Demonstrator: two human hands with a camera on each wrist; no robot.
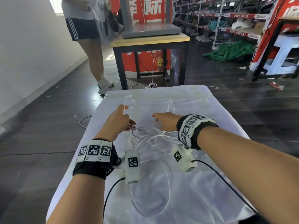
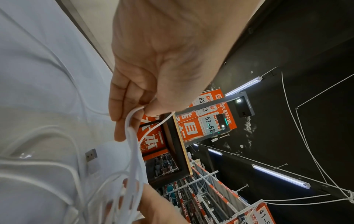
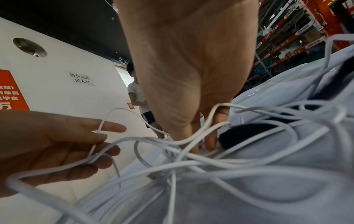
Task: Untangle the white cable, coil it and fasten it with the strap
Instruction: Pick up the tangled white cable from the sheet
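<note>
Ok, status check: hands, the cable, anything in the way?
Left hand pinching a strand of the white cable. Right hand fingers in the tangle, grip unclear. Cable still knotted, uncoiled. Strap not seen.

"52-62" on orange sign (image 2: pixel 209 122)

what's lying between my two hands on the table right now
In the head view, tangled white cable strands span between the left hand and right hand.

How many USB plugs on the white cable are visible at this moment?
1: a metal USB plug shows in the left wrist view, lying on the white cloth below the left hand. The other end may be hidden in the tangle.
</note>
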